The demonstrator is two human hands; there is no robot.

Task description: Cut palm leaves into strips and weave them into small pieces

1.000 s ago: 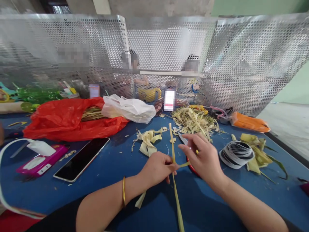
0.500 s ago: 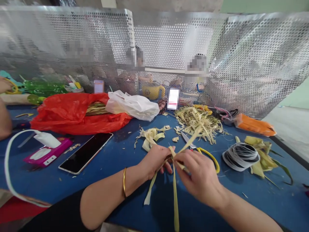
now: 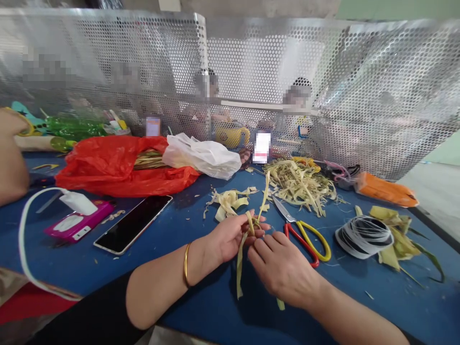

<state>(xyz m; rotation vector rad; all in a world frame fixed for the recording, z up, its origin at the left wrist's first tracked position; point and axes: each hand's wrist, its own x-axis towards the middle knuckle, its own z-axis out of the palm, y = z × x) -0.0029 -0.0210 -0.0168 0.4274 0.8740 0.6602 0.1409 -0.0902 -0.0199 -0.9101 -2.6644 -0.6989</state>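
Observation:
My left hand (image 3: 230, 235), palm turned up and a gold bangle on its wrist, pinches pale dried leaf strips (image 3: 240, 274) crossed and folded at the fingertips. One strip end stands up above the fingers; another hangs below. Close beside it, my right hand (image 3: 282, 268) is closed, knuckles up, with a short strip end (image 3: 281, 304) poking out underneath. Its fingertips are hidden. Just beyond the right hand lie scissors (image 3: 295, 222) with one red and one yellow handle, blades slightly apart. Curled leaf scraps (image 3: 230, 202) lie past my left hand.
A heap of shredded leaf (image 3: 300, 184) sits behind the scissors. To the right are a cord spool (image 3: 362, 235), wider leaves (image 3: 391, 249) and an orange packet (image 3: 386, 189). Leftward are a phone (image 3: 134, 225), a magenta power strip (image 3: 79, 223) and a red bag (image 3: 97, 165). Another person's arm (image 3: 12, 158) enters left.
The right hand has moved down and slightly left, uncovering the scissors. The strip that slanted up to the right now stands nearly upright, and the long hanging strip is mostly hidden.

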